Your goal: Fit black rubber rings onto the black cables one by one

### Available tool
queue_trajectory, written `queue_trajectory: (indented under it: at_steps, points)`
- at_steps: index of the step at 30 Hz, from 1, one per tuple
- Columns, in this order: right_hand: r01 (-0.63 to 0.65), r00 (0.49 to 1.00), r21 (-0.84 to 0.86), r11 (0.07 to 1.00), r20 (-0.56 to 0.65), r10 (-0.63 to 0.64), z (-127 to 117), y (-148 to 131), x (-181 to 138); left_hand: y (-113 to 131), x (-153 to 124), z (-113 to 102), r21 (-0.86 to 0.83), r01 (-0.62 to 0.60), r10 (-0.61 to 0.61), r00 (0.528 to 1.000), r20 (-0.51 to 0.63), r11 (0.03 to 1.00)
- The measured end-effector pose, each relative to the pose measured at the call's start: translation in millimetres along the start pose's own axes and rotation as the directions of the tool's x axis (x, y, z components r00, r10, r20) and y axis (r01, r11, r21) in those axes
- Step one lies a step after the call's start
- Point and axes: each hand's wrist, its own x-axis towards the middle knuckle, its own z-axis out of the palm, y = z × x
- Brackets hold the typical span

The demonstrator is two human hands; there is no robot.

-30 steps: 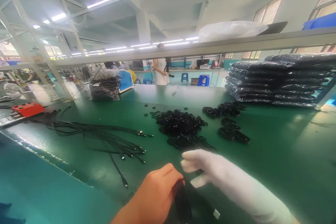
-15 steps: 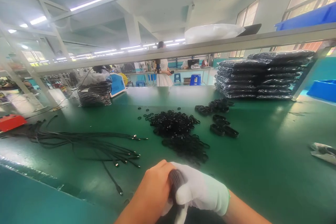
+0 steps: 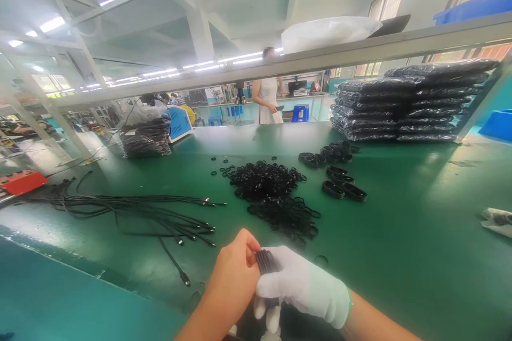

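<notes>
My gloved right hand (image 3: pixel 306 285) is wrapped round a coiled black cable (image 3: pixel 267 262), its strands side by side. My bare left hand (image 3: pixel 236 272) is closed, thumb and forefinger pinched at the coil's left edge; the other fingers are partly hidden. Just beyond the hands lies a pile of small black rings (image 3: pixel 264 181), with a flatter spread of black bands (image 3: pixel 286 216) nearer me. To the left, several loose black cables (image 3: pixel 148 208) stretch across the green table, plug ends pointing toward the hands. One plug (image 3: pixel 184 278) lies close to my left forearm.
Oval black coils (image 3: pixel 344 190) sit right of the rings. Stacked black plastic-wrapped packs (image 3: pixel 368 112) stand at the back right under a shelf beam (image 3: pixel 320 58). A red box (image 3: pixel 24 182) is far left; a bagged black stack (image 3: pixel 146 136) stands behind. A person (image 3: pixel 267 98) stands beyond the table.
My left hand has drawn back from over the coil to its left edge, so more strands show. My right hand keeps its hold. The person beyond has moved right.
</notes>
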Motion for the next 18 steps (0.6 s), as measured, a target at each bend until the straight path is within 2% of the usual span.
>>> queue_trajectory:
  at_steps: [3, 5, 8, 11, 13, 15, 18]
  points:
    - [-0.041, 0.999, -0.054, 0.998, -0.034, 0.039, -1.4, 5.1, 2.9, 2.8, -0.1, 1.9, 0.135, 0.032, -0.036, 0.999, 0.023, 0.990]
    - [-0.047, 0.997, -0.006, 0.999, -0.058, 0.046, -3.3, 10.7, 5.0, 3.3, -1.9, -1.1, 0.177, -0.005, 0.003, 1.000, 0.011, 0.984]
    - [-0.066, 0.997, 0.126, 0.990, -0.024, 0.070, -6.4, 17.5, 5.6, -1.8, -0.4, -13.6, 0.161, -0.109, 0.103, 0.994, 0.042, 0.981]
    - [-0.044, 0.997, 0.199, 0.979, -0.051, 0.056, -12.1, 16.4, 1.3, -13.9, 17.1, -29.7, 0.124, -0.135, 0.123, 0.987, 0.102, 0.983]
    - [0.028, 0.987, 0.234, 0.972, -0.158, 0.010, -19.0, 11.4, -2.7, -23.3, 37.4, -35.4, 0.152, -0.142, 0.136, 0.989, 0.050, 0.978]
    - [0.122, 0.956, 0.257, 0.958, -0.291, -0.044, -28.3, 4.8, -6.0, -30.8, 59.0, -33.6, 0.218, -0.163, 0.169, 0.986, -0.008, 0.962]
    - [0.278, 0.854, 0.287, 0.917, -0.511, -0.098, -44.2, -5.4, -7.9, -35.5, 83.4, -19.5, 0.295, -0.210, 0.224, 0.974, -0.015, 0.932]
